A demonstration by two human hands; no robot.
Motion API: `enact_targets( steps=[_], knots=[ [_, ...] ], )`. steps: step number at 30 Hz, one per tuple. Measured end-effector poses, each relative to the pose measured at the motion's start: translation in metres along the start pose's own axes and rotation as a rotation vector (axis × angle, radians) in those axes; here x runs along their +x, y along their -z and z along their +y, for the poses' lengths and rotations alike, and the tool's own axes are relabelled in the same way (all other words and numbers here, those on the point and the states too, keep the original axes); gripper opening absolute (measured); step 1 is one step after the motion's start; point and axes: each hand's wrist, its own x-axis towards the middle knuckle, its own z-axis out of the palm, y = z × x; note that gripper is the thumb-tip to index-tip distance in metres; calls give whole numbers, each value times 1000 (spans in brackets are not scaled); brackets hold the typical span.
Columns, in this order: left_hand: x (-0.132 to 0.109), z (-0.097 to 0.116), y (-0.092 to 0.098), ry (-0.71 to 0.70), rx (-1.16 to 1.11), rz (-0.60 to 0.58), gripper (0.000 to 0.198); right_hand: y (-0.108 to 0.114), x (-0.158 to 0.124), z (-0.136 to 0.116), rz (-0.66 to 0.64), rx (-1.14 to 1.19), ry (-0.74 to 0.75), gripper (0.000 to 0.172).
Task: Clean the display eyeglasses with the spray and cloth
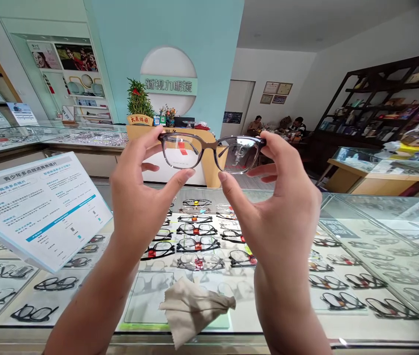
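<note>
A pair of eyeglasses (209,145) with a dark frame and clear lower rims is held up in front of me, above the glass counter. My left hand (139,182) grips its left end, fingers behind the frame corner and thumb just under the left lens. On the other end, my right hand (279,192) is closed the same way, its thumb below the right lens. A small red mark shows through the left lens. Below, between my forearms, a crumpled beige cleaning cloth (194,310) lies on the counter glass.
Rows of eyeglasses (197,244) fill the glass display counter (231,340) beneath my hands. A printed sign (47,207) stands at the left. Farther back are a wooden reception desk (209,172), a potted plant (139,98) and two people seated at the right rear.
</note>
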Motion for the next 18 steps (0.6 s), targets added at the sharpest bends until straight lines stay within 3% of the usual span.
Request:
enact_targets(
  steps=[4, 12, 18],
  knots=[
    [-1, -4, -1, -44, -19, 7, 67, -4, -1, 1, 8, 28, 1, 64],
    [-5, -4, -3, -86, -51, 27, 78, -7, 2, 2, -9, 64, -37, 63],
    [-8, -8, -7, -198, -14, 94, 86, -13, 10, 13, -32, 218, -46, 62]
  ],
)
